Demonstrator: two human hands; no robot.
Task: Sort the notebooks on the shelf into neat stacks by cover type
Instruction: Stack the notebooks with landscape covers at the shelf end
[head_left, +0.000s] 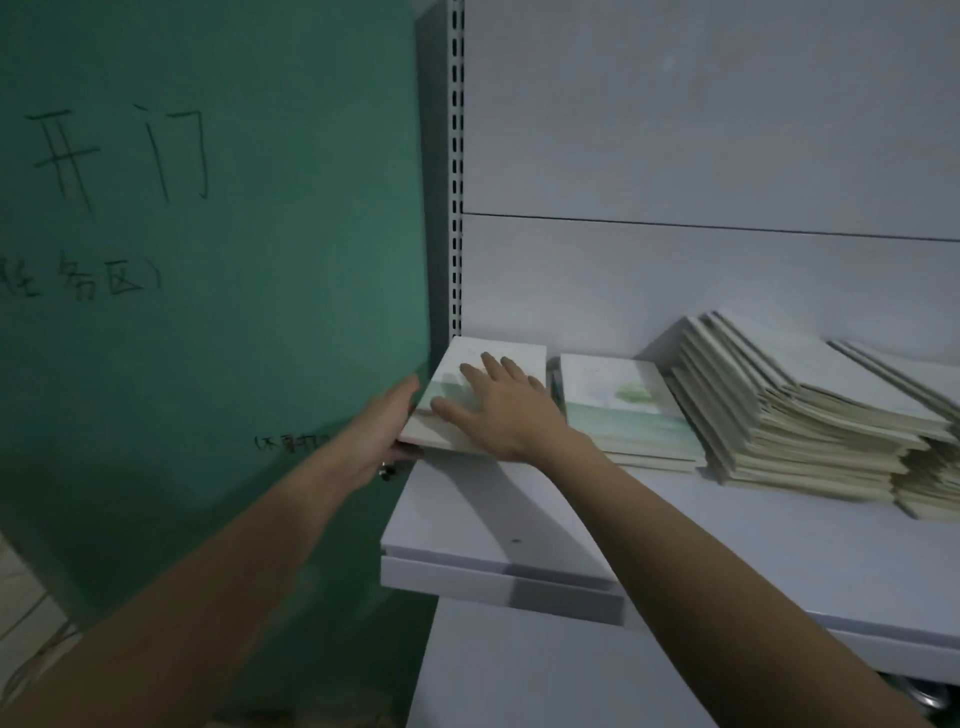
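**Squaring the left stack**

My right hand (498, 410) lies flat, fingers spread, on the top notebook (493, 358) at the shelf's (727, 545) far left end. My left hand (382, 431) has its grip closed on that stack's left edge, which overhangs the shelf. A second sorted stack (628, 410) sits just beside; a slumped pile (789, 415) waits further right. Next, I judge, nudge this stack inward and align its edges.

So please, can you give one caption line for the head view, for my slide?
Both hands, left hand and right hand, square up the leftmost notebook stack on the shelf.
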